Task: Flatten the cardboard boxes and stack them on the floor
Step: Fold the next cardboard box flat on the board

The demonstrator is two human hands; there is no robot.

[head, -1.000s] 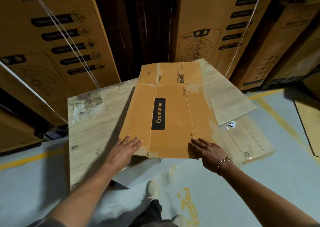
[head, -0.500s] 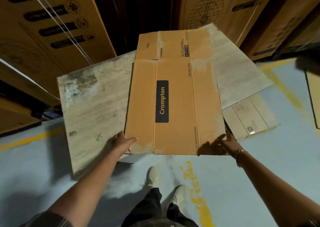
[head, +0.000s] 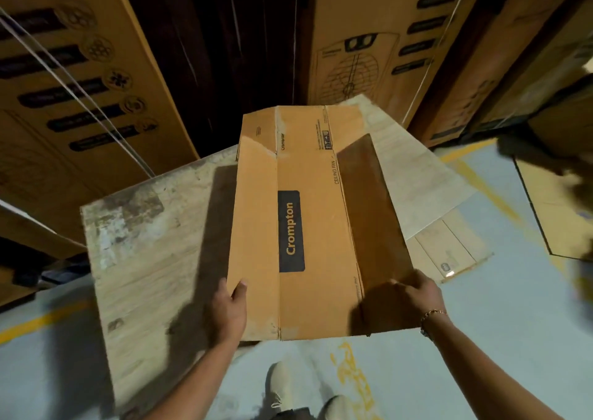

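Between my two hands, the Crompton box (head: 308, 227) is carried by its near end. Its far end reaches away from me over the pale cardboard sheet (head: 144, 243) lying on the floor (head: 513, 339).

1. My left hand (head: 227, 310) clamps the left edge, thumb on top and fingers underneath, I judge to bear the weight.
2. My right hand (head: 407, 301) curls over the right panel's near corner. That panel stands tilted and in shadow, so the grip probably serves to control the fold.
3. Beyond the grip, tall appliance cartons (head: 64, 82) stand upright. Below my wrists, my shoes (head: 279, 384) show.

Change: one second ago both palms lay flat on the box. Half a second ago they took its edges, with every panel level and evenly lit. The right panel has since hinged up and the near end has come closer to me.
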